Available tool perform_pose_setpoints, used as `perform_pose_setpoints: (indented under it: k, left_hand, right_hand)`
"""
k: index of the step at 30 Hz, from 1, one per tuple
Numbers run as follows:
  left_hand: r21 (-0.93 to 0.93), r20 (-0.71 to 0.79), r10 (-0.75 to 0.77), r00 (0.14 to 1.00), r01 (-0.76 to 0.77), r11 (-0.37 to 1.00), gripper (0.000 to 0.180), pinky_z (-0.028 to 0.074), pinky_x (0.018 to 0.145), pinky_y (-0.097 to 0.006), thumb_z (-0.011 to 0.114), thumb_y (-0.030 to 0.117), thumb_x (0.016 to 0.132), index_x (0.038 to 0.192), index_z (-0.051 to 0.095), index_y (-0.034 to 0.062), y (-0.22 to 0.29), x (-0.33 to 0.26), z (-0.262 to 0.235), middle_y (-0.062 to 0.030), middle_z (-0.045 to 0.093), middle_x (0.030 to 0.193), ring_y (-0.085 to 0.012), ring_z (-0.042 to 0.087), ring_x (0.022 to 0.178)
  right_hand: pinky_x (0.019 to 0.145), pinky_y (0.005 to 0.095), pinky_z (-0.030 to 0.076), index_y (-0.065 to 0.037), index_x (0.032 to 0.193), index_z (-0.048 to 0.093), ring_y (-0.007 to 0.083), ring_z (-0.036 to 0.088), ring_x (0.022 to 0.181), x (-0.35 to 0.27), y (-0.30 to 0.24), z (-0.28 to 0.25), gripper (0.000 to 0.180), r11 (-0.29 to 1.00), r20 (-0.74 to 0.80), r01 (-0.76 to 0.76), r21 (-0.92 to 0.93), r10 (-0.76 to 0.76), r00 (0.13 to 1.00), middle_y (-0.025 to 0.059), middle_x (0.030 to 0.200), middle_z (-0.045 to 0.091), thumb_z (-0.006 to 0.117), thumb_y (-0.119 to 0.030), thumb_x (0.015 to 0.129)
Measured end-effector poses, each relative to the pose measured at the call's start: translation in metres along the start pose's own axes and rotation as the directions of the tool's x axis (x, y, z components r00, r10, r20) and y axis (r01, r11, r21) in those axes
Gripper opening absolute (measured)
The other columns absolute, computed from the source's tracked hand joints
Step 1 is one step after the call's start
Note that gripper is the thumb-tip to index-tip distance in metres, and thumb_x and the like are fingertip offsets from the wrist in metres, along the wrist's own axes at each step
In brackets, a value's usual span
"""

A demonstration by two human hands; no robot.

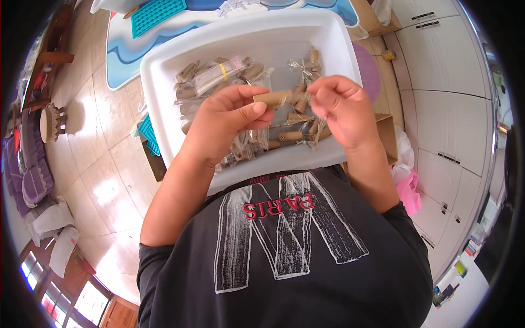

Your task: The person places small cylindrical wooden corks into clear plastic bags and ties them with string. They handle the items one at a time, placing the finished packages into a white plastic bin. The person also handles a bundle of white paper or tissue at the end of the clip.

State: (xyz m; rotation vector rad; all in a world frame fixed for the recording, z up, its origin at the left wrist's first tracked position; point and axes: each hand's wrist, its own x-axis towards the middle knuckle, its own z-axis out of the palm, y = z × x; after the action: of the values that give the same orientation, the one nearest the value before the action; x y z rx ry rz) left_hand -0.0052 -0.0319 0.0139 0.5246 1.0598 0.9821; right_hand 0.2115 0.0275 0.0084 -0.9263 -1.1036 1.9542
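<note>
My left hand [232,116] pinches a tan cylinder [273,99] between thumb and fingers, holding it level above a white plastic tub. Something clear and shiny trails from the cylinder's right end toward my right hand [340,106]. The right fingertips are drawn together and slightly blurred, so what they hold, if anything, cannot be made out. Below my hands, on the tub's right side, lie several loose tan cylinders [291,136] with clear strands about them. To the left, similar cylinders sit in clear plastic bags [188,74], beside a bundle of clear bags [221,76] with a yellow band.
The white tub [159,109] stands in front of me, at a blue-and-white patterned table [124,60]. A teal grid tray [156,17] lies on that table. A small stool [52,123] is on the tiled floor at left; white cabinets [445,57] line the right.
</note>
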Motion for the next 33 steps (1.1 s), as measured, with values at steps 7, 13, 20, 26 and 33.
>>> perform_pose_setpoints:
  k: [7,13,20,26,33]
  left_hand:
    - [0.043,0.069,0.02,0.997,-0.023,0.999,0.032,0.049,0.07,-0.025,0.064,0.011,0.083,0.109,0.056,-0.0043,-0.004,-0.001,-0.002,-0.0086,0.063,0.092,-0.0132,0.06,0.079]
    - [0.83,-0.241,0.5,0.832,-0.09,0.55,0.035,0.048,0.068,-0.03,0.064,0.025,0.081,0.108,0.059,0.0038,0.02,0.002,-0.026,-0.0092,0.062,0.095,-0.0185,0.06,0.078]
    - [0.933,-0.199,0.48,0.854,0.314,-0.173,0.024,0.046,0.072,-0.041,0.059,0.029,0.08,0.082,0.059,0.0044,0.033,0.019,-0.045,-0.0122,0.061,0.088,-0.0304,0.057,0.085]
    - [0.965,-0.262,0.482,0.836,0.235,0.117,0.017,0.045,0.068,-0.041,0.054,0.02,0.082,0.091,0.062,0.0083,0.029,0.013,-0.056,-0.0133,0.063,0.079,-0.0325,0.059,0.075]
    - [0.978,-0.171,0.523,0.835,0.208,-0.012,0.021,0.046,0.066,-0.041,0.05,0.015,0.084,0.1,0.061,0.0094,0.026,-0.02,-0.061,-0.0139,0.064,0.082,-0.0325,0.06,0.075]
  right_hand:
    - [0.051,0.0184,0.04,0.0,0.1,0.06,0.0029,0.048,0.06,-0.002,0.0,0.024,0.022,0.923,-0.006,-0.098,-0.372,0.103,0.995,-0.0003,0.074,0.058,0.066,-0.006,0.08]
    - [0.057,0.018,0.041,-0.001,0.102,0.059,0.0033,0.048,0.064,0.003,0.017,0.016,0.022,0.903,-0.04,0.074,-0.423,-0.101,0.994,-0.0023,0.074,0.054,0.064,-0.002,0.08]
    - [0.059,0.0174,0.041,-0.001,0.104,0.059,0.004,0.049,0.067,0.005,0.014,0.018,0.025,0.959,-0.026,0.083,-0.272,-0.094,0.995,-0.0017,0.078,0.054,0.062,0.003,0.079]
    - [0.063,0.0174,0.042,-0.002,0.102,0.06,0.0043,0.05,0.071,0.004,0.017,0.017,0.025,0.965,-0.02,0.104,-0.239,-0.111,0.994,-0.0013,0.08,0.055,0.063,0.005,0.078]
    - [0.068,0.0179,0.044,-0.002,0.1,0.062,0.0051,0.051,0.075,0.002,0.019,0.021,0.026,0.934,0.006,0.21,-0.289,-0.218,0.976,-0.0009,0.084,0.056,0.062,0.008,0.077]
